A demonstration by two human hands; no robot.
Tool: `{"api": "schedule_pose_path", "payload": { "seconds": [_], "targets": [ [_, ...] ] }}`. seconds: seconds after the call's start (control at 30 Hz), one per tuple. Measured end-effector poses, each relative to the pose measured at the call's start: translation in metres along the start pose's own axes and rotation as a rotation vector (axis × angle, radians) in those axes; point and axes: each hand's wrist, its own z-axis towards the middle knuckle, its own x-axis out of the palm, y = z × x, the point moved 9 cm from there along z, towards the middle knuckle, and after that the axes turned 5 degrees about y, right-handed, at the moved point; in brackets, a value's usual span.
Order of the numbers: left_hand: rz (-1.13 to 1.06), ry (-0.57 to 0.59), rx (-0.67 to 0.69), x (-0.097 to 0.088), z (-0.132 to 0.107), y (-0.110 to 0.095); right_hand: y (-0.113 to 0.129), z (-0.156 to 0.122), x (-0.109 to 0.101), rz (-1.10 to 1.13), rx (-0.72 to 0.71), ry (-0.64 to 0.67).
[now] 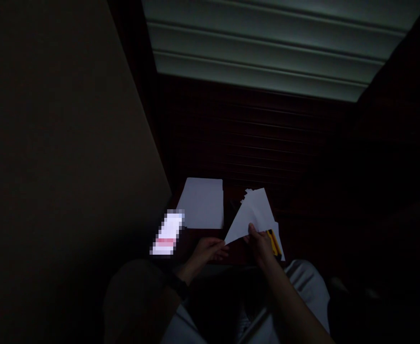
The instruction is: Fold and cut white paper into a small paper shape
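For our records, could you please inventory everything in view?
Tabletop: one, dark red, lower centre
Rectangular paper: one sheet or stack, white, tabletop's left
Angular paper: at least one, white, handheld
Elongated tool: one, yellow and black, tabletop's right
Rectangular screen: one, white and pink, left
Slatted shutter: one, pale, top
Slatted panel: one, dark, below shutter
Wall: one, brownish, left
Far right: too dark to tell
Wristband: one, black, left wrist
Clothed legs: two, grey, bottom
Left hand: one, dim, pinching angular paper
Right hand: one, dim, gripping angular paper

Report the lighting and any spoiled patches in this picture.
Head view: very dark, right side nearly black; head view: phone screen brightest, but coarsely pixelated; head view: held paper and shutter pale but dimly lit.
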Motion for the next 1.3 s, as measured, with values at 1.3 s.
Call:
{"api": "schedule_pose_path", "payload": {
  "seconds": [1.3],
  "targets": [
    [0.243,-0.152,0.193,0.003,0.022,-0.026,-0.004,-0.011,0.02,0.115,0.061,0.036]
  ]
}}
